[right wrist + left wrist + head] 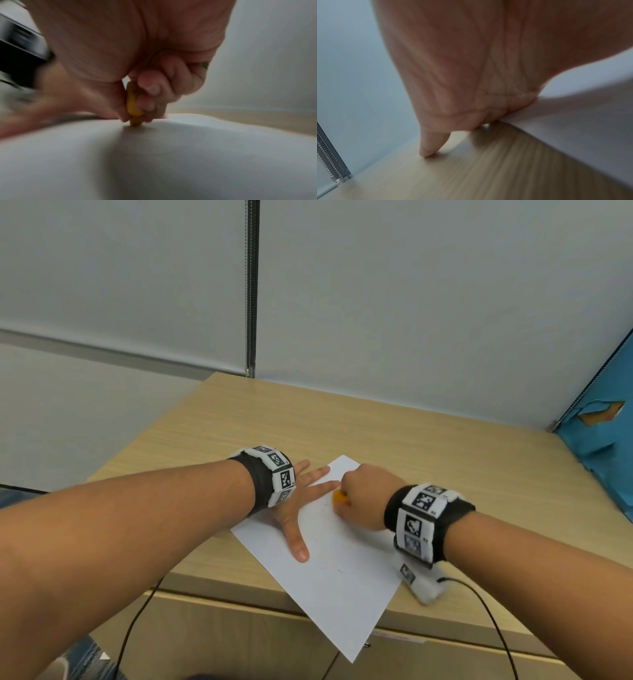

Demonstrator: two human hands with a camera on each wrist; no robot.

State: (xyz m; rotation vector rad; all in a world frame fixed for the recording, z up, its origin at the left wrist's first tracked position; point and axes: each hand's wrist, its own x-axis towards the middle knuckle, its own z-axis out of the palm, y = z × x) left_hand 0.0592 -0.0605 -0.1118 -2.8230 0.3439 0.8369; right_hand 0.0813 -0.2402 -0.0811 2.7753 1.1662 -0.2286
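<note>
A white sheet of paper lies at an angle on the wooden table, one corner hanging over the front edge. My left hand lies flat on the sheet's left part with fingers spread and straight, thumb pointing toward me. In the left wrist view the palm presses the paper while the little finger touches bare wood. My right hand pinches a small orange eraser and holds its tip against the paper; the right wrist view shows the eraser between thumb and curled fingers. Faint pencil marks remain on the sheet.
A blue panel with torn patches stands at the table's right side. Grey partition walls with a metal strip close off the back. Black cables hang over the front edge above the cabinet fronts.
</note>
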